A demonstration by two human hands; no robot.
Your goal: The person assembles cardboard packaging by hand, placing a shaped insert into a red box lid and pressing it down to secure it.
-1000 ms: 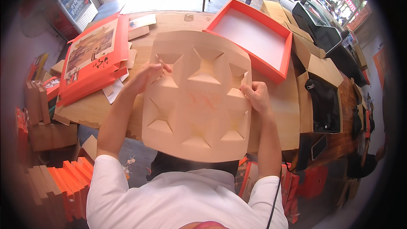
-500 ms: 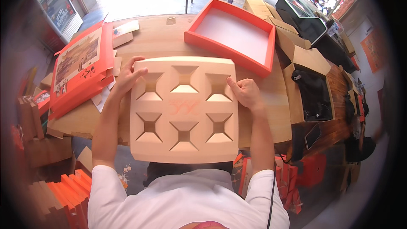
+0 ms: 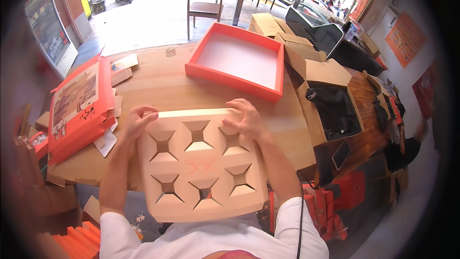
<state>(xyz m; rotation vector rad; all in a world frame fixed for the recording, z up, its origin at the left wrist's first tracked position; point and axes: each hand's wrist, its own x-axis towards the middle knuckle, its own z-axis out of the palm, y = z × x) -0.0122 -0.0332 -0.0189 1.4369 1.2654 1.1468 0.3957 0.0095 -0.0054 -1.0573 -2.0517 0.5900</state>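
From the head camera, the tan cardboard insert [image 3: 201, 165] with six star-cut openings lay flat, its far part on the wooden table [image 3: 158, 93] and its near part overhanging the table edge toward the person's chest. The left hand [image 3: 139, 120] gripped the insert's far-left corner, fingers curled together over the edge, thumb underneath and out of sight. The right hand [image 3: 247, 117] pressed down on the far edge right of centre, fingers spread and bent, tips on the card beside the upper-right opening.

Beyond the fingertips a strip of bare table stayed open up to the orange box tray [image 3: 237, 62], which sat well apart from the insert. Right of the right hand the table ended close by; left of the left hand little room remained.

The insert's near edge merged with the white shirt, so its exact end was hard to tell. What lay under the insert was hidden. The openings showed only shadow and glimpses of floor.

Just left of the left fingers lay a stack of orange printed box lids [image 3: 81, 108] with loose white card pieces [image 3: 105, 141] poking out beneath. Farther right of the right hand stood an open brown carton [image 3: 326, 100] holding a black bag.
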